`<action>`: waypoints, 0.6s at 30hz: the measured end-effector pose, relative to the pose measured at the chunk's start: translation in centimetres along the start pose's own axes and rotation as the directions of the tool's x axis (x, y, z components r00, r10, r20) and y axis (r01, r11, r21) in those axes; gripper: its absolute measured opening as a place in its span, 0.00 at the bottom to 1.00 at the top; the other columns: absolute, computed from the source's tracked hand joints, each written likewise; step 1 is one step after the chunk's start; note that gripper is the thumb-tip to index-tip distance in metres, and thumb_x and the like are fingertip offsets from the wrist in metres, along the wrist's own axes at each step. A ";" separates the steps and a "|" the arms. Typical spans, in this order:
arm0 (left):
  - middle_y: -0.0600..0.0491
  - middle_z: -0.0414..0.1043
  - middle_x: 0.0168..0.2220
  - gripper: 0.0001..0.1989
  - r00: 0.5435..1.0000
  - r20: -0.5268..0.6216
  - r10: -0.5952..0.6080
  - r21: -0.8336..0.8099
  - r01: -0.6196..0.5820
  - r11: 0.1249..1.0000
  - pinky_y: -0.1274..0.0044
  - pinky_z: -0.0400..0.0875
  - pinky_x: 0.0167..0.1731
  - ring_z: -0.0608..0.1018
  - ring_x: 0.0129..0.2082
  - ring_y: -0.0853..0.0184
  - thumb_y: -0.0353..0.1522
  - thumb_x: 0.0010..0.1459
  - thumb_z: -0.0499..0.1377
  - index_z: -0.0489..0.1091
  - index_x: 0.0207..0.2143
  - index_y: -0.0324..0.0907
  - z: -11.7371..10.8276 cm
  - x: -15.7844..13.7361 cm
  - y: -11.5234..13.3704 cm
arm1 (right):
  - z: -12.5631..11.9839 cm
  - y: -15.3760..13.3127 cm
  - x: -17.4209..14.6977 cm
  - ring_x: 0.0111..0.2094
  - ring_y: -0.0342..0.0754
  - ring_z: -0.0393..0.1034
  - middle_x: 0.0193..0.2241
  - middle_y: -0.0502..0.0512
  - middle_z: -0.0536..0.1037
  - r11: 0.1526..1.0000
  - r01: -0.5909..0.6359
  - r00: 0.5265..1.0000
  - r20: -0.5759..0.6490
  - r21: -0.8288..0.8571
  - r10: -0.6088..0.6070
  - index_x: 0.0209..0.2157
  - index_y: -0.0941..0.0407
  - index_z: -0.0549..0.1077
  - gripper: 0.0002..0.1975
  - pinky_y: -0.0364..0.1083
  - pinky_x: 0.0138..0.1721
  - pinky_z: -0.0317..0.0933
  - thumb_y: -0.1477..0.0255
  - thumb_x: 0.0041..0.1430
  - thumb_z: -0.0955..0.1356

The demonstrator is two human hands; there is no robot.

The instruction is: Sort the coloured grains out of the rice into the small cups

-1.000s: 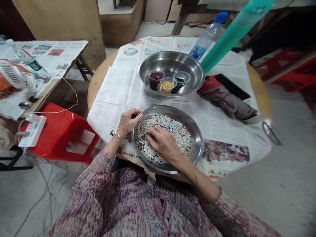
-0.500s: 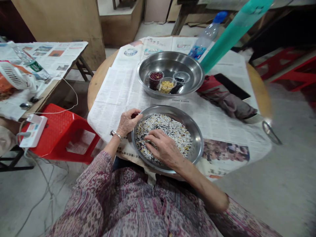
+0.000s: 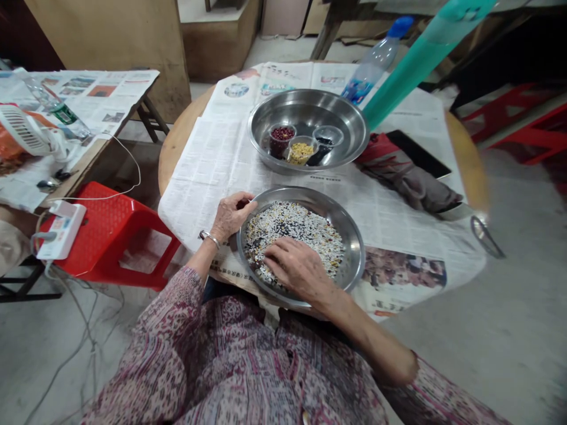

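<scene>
A round metal basin [image 3: 354,254] in front of me holds white grains mixed with black, yellow and dark red ones [image 3: 305,218]. My left hand [image 3: 233,215], a bracelet on its wrist, grips the basin's left rim between thumb and fingers. Over the grains in the near half is my right hand [image 3: 296,265], its fingers bent and drawn together with the tips down in them; what they pinch is hidden. Behind stands a larger metal basin [image 3: 261,144] with small clear cups: a cup of red beans [image 3: 282,139], a cup of yellow grains [image 3: 301,152] and a cup with black grains [image 3: 325,141].
Newspaper [image 3: 204,153] covers the round table. At the back right stand a plastic bottle [image 3: 376,59] and a tall green tube [image 3: 407,77]; a grey-red cloth bundle [image 3: 407,177] and a dark flat device [image 3: 419,153] lie nearby. A red stool [image 3: 106,236] with a power strip [image 3: 64,230] is at left.
My right hand has shifted slightly right and down, and its fingers have drawn closer together among the grains. My left hand stays on the rim.
</scene>
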State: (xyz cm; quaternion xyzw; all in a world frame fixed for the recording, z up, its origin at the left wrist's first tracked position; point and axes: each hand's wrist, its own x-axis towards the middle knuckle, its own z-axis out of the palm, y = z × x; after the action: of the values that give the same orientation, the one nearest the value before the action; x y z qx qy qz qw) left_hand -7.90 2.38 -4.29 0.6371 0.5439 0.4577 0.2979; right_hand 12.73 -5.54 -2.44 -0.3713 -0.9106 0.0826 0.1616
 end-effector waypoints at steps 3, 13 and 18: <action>0.56 0.76 0.27 0.04 1.000 -0.002 0.000 -0.006 0.000 1.000 0.79 0.69 0.31 0.74 0.26 0.72 0.32 0.58 0.62 0.76 0.34 0.41 0.0 0.0 -0.1 | -0.1 -0.1 -0.1 0.38 0.52 0.70 0.34 0.55 0.78 0.996 -0.033 0.999 -0.021 -0.081 0.031 0.34 0.57 0.75 0.05 0.50 0.41 0.60 0.72 0.64 0.68; 0.56 0.76 0.27 0.04 1.000 0.002 0.000 0.007 0.000 1.000 0.78 0.69 0.30 0.73 0.25 0.73 0.32 0.58 0.62 0.76 0.34 0.42 0.0 0.0 0.0 | 0.0 -1.2 0.8 0.39 0.51 0.69 0.35 0.56 0.78 0.991 0.110 0.993 0.049 -0.078 -0.107 0.35 0.57 0.75 0.03 0.49 0.41 0.57 0.75 0.63 0.69; 0.55 0.77 0.27 0.04 1.000 0.000 0.000 -0.003 0.000 1.000 0.78 0.70 0.31 0.74 0.27 0.72 0.33 0.58 0.62 0.76 0.34 0.42 0.1 0.0 0.0 | 0.3 -1.5 1.5 0.37 0.50 0.67 0.34 0.56 0.78 0.982 0.134 0.989 0.086 -0.130 -0.124 0.33 0.57 0.75 0.04 0.49 0.40 0.54 0.76 0.62 0.67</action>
State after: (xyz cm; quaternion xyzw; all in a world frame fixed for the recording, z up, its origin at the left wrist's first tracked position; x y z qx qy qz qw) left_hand -7.83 2.40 -4.30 0.6366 0.5431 0.4587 0.2988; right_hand 10.67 -5.57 -1.93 -0.3180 -0.9419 0.0245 0.1058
